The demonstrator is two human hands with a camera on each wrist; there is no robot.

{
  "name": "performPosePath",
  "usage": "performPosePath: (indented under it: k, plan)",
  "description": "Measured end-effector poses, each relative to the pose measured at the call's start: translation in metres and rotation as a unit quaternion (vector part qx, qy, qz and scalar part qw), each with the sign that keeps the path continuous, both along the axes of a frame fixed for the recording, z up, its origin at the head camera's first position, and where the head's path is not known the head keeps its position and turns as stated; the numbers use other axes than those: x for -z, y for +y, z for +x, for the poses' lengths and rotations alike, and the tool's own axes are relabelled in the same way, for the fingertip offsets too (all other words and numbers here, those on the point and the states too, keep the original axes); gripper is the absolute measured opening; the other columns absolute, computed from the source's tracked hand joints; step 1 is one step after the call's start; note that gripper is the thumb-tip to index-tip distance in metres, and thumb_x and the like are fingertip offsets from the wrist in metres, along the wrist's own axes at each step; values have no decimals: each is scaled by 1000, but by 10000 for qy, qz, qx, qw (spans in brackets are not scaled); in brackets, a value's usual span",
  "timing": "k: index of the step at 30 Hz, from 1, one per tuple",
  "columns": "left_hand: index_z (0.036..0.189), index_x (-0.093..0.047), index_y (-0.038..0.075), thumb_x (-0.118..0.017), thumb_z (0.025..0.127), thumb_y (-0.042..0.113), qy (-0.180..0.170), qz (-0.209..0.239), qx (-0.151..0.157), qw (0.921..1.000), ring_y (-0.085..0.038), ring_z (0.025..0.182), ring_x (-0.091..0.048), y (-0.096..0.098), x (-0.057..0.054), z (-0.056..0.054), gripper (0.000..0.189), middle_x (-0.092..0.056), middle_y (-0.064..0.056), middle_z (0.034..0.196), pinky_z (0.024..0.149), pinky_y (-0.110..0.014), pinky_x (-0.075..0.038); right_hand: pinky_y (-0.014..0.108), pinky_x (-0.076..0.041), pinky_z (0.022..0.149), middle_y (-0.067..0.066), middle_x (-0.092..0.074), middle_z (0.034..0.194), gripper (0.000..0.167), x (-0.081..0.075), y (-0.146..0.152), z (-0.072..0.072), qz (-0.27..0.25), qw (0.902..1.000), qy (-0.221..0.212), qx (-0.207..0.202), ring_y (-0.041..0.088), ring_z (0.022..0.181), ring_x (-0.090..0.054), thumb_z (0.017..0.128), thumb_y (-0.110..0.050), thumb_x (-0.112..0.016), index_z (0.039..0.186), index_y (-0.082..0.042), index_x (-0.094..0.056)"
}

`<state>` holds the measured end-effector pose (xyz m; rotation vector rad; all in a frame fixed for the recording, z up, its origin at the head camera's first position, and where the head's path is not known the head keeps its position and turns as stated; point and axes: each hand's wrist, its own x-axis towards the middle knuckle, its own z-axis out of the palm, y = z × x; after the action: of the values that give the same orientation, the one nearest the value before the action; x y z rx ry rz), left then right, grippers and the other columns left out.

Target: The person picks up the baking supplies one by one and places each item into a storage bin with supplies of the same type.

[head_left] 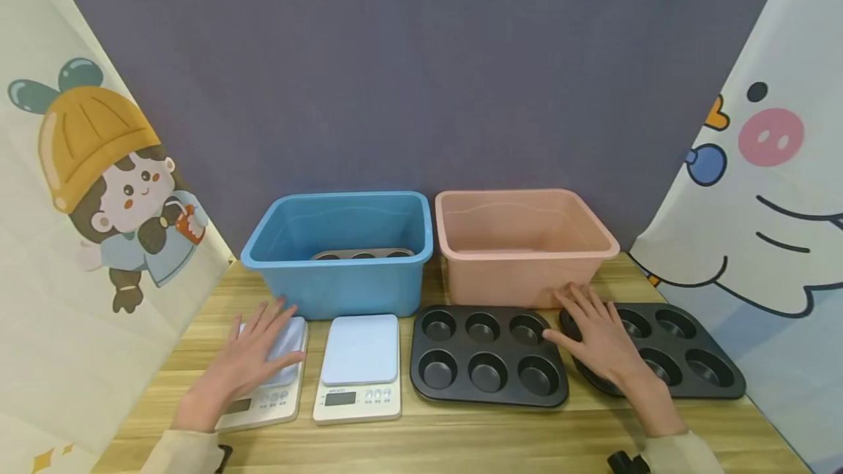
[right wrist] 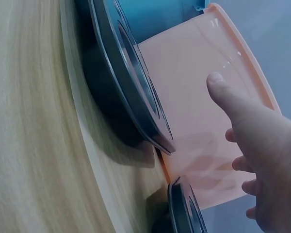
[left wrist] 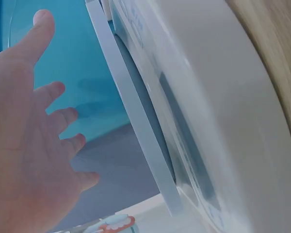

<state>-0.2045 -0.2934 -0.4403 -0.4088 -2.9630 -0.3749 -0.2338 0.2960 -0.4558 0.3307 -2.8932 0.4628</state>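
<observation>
While the left hand (head_left: 253, 353) hovers above the outer scale (head_left: 279, 402) and the right hand (head_left: 602, 339) above the outer muffin tray (head_left: 681, 348), both spread and apart from what lies beneath, neither holds anything. Two scales stand side by side on the worktop (head_left: 461, 445), the inner scale (head_left: 358, 353) beside the inner muffin tray (head_left: 489, 346). Each scale looks light and stiff but a little fragile, its plate smooth, so gripping the base by its sides seems safer. Each muffin tray is probably thin metal, rigid, light for its size and somewhat slippery; the flat rim offers the best hold. Two muffin trays lie on the worktop, the inner one with six cups; a third tray (head_left: 349, 251) shows partly inside the blue bin (head_left: 336, 291). Two bins stand behind, the other being the pink bin (head_left: 500, 281).
</observation>
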Motion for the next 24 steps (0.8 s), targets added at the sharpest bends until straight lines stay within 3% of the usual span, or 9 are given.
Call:
performPosePath:
  k: [12,16,20,22,24]
  plan:
    - [150,-41,8,-64,92,50,353,119,49,9993,-55,141,-24,-10,-4,4,75,-30,-25,158,109,-74,-14,74,-10,111,21,-29,160,82,0,-2,1,114,9997,206,-51,47,148,-17,90,-59,-62,153,-11,-38]
    - [145,-46,5,-67,92,42,772,353,148,9963,-53,137,-34,-11,-11,5,68,-41,-26,151,108,-71,-24,73,-17,109,20,-36,157,75,1,-3,0,59,9985,504,-207,46,146,-24,91,-52,-65,149,-9,-45]
    - [135,-57,4,-71,92,29,1658,774,163,9830,-45,125,-52,-11,-23,3,52,-59,-22,136,100,-61,-39,68,-31,105,21,-52,143,61,1,-7,-4,-98,9902,1257,-599,45,136,-42,88,-36,-74,137,-3,-57]
    - [128,-62,3,-73,90,19,2163,1104,137,9700,-40,116,-59,-11,-30,0,43,-65,-20,125,96,-54,-44,64,-37,101,20,-58,135,54,0,-11,-6,-184,9835,1626,-766,43,128,-50,86,-29,-77,130,-2,-62]
    - [120,-66,2,-73,88,10,2590,1479,69,9545,-32,110,-61,-12,-36,-4,34,-69,-17,117,96,-38,-46,62,-41,99,19,-61,131,50,-2,-15,-8,-274,9785,1837,-895,42,123,-54,85,-25,-78,127,-2,-64]
